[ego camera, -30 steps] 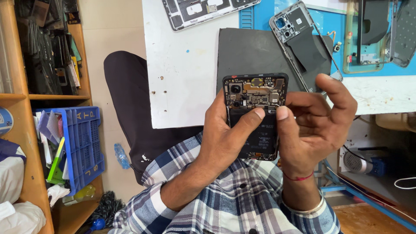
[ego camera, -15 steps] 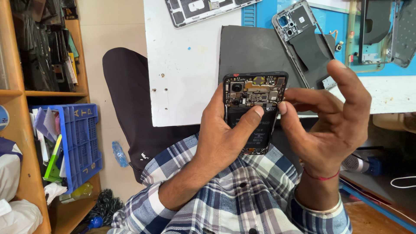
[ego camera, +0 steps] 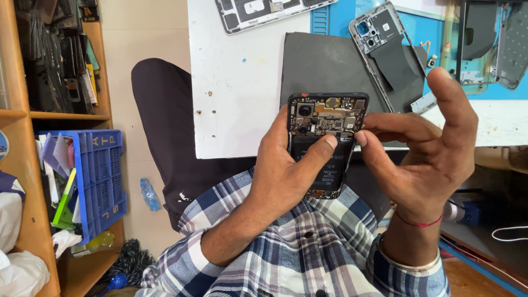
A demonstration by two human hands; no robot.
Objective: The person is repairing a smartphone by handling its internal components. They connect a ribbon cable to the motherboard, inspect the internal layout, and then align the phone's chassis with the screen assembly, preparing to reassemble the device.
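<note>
My left hand (ego camera: 286, 170) grips an opened smartphone (ego camera: 325, 118) from its left side, thumb laid across the black battery just under the circuit board. The phone's back cover is off, so the camera module and green-brown board show at the top. My right hand (ego camera: 421, 148) sits at the phone's right edge, thumb and forefinger pinched at the board's lower right corner; whether anything small is between them is too small to tell. The other fingers of that hand are raised and spread.
A dark grey mat (ego camera: 324, 66) lies on the white worktable (ego camera: 236, 82). A removed phone back frame (ego camera: 388, 52) and other phone shells (ego camera: 264, 11) lie beyond it. A blue plastic crate (ego camera: 99, 176) sits on wooden shelves (ego camera: 33, 165) at the left.
My right hand has slid off the phone's back to its right edge and its fingers have lifted and spread. The left hand keeps the same hold.
</note>
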